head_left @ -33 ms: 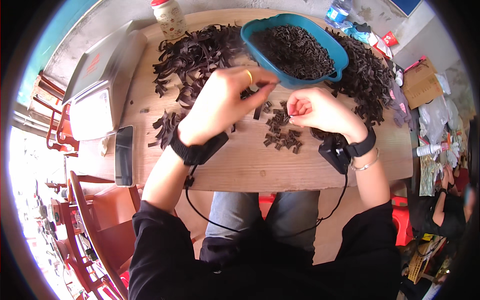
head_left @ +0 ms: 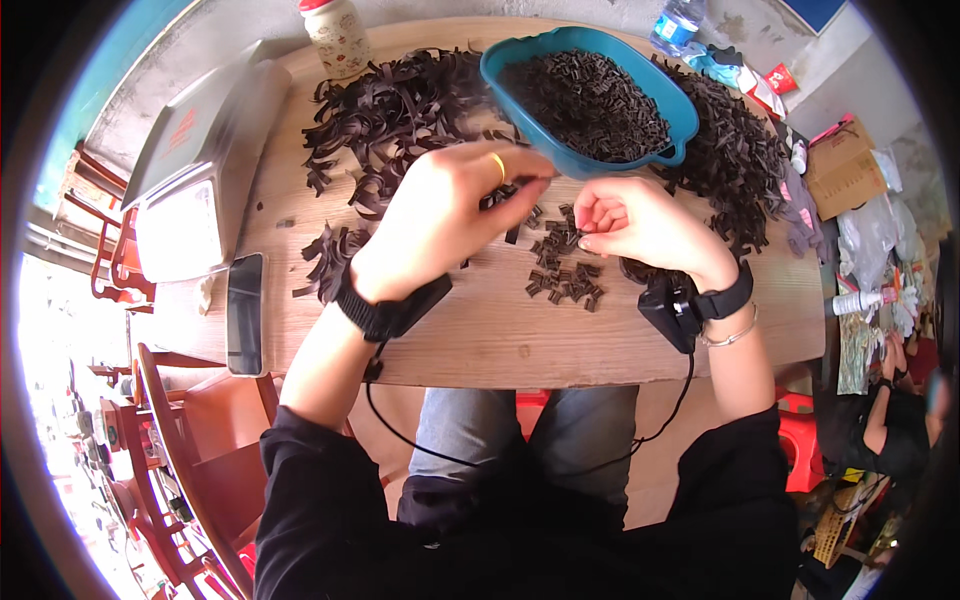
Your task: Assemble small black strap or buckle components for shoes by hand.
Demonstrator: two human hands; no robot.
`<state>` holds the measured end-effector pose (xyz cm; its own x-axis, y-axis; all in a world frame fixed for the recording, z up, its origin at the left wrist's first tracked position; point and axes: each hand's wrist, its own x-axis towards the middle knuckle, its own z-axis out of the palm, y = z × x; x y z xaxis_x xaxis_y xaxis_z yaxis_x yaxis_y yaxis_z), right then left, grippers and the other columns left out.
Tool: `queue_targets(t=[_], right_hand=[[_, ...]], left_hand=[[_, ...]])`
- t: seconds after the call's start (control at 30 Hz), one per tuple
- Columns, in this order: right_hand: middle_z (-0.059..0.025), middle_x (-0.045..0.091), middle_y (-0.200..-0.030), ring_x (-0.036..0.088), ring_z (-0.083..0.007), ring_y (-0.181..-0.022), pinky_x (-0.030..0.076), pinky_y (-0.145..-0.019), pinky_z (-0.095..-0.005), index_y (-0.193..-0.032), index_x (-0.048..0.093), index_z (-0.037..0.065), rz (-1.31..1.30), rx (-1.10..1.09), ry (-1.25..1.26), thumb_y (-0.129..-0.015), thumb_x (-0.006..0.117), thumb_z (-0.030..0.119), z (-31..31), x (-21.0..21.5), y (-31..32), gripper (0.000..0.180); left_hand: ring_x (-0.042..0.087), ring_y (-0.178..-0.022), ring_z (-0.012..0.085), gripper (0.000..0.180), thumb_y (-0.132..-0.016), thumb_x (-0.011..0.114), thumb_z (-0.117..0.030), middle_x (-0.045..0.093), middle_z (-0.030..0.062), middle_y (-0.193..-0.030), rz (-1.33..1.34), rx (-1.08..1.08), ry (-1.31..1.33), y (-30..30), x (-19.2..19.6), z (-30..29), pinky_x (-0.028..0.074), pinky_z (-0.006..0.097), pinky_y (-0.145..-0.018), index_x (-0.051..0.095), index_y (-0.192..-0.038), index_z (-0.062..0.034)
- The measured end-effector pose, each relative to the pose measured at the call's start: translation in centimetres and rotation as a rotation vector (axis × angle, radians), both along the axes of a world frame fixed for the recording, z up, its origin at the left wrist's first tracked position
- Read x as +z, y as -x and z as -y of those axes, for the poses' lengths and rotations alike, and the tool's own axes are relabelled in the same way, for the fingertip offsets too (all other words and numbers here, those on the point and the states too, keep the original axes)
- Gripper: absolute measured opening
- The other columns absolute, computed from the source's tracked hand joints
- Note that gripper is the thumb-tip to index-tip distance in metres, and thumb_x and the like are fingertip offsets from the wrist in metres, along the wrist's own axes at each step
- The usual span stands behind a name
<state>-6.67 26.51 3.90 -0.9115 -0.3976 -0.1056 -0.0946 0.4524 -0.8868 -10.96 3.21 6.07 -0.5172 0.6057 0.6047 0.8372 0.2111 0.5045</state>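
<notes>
My left hand (head_left: pixel 450 215), with a yellow ring, hovers over the table between a heap of dark ribbon-like strips (head_left: pixel 390 110) and a teal basin (head_left: pixel 575 165). Motion smears its fingertips, so whether they hold anything is unclear. My right hand (head_left: pixel 650 225) is just below the basin's near edge, its fingers curled in and thumb pressed toward them. Whatever lies in that pinch is too small to name. Between and below my hands, small folded dark pieces (head_left: pixel 565 275) are scattered on the wood. Many similar pieces (head_left: pixel 600 100) fill the basin.
More dark strips (head_left: pixel 730 170) are piled right of the basin. At left stand a grey scale-like device (head_left: pixel 200 150) and a black phone (head_left: pixel 246 315). A floral jar (head_left: pixel 338 40) and water bottle (head_left: pixel 677 28) are at the back. Cables hang from both wrist devices.
My left hand has shifted very slightly down, with its thumb a little lower. My right hand stays in nearly the same place.
</notes>
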Motion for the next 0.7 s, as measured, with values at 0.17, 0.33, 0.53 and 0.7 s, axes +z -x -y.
queue_targets(t=[0.17, 0.33, 0.53, 0.7], right_hand=[[-0.0015, 0.059, -0.076, 0.056, -0.0075, -0.069, 0.048, -0.066, -0.0218, -0.109, 0.060, -0.001, 0.101, 0.028, 0.213, -0.085, 0.062, -0.002, 0.3, 0.8, -0.7, 0.024], [-0.0049, 0.064, -0.079, 0.059, -0.0075, -0.068, 0.049, -0.063, -0.0222, -0.106, 0.064, -0.003, 0.185, -0.050, 0.207, -0.087, 0.061, 0.001, 0.5, 0.8, -1.5, 0.020], [-0.0070, 0.066, -0.078, 0.061, -0.0096, -0.065, 0.051, -0.060, -0.0230, -0.103, 0.062, -0.004, 0.184, -0.107, 0.246, -0.086, 0.064, 0.005, 1.1, 1.3, -1.7, 0.019], [-0.0128, 0.068, -0.083, 0.068, -0.0168, -0.079, 0.054, -0.060, -0.0233, -0.103, 0.053, -0.004, -0.003, -0.129, 0.546, -0.086, 0.064, 0.004, 1.6, 1.9, -3.0, 0.022]], left_hand=[[0.066, -0.072, 0.0240, 0.017, -0.075, 0.069, 0.001, 0.067, 0.0118, -0.082, -0.073, 0.046, -0.010, -0.7, -1.1, 0.1, 0.052, 0.031, -0.066, 0.067, -0.092, -0.0014], [0.065, -0.071, 0.0250, 0.021, -0.070, 0.072, 0.002, 0.067, 0.0100, -0.080, -0.184, 0.065, 0.055, -0.7, -1.5, -0.1, 0.052, 0.032, -0.064, 0.066, -0.089, -0.0034], [0.066, -0.071, 0.0246, 0.022, -0.068, 0.073, 0.002, 0.067, 0.0087, -0.079, -0.227, 0.045, 0.028, -0.7, -1.5, -0.1, 0.053, 0.032, -0.064, 0.066, -0.088, -0.0028], [0.067, -0.074, 0.0257, 0.025, -0.066, 0.074, -0.001, 0.067, 0.0078, -0.079, -0.332, -0.016, -0.031, -1.4, -0.1, 0.2, 0.056, 0.035, -0.069, 0.065, -0.090, -0.0025]])
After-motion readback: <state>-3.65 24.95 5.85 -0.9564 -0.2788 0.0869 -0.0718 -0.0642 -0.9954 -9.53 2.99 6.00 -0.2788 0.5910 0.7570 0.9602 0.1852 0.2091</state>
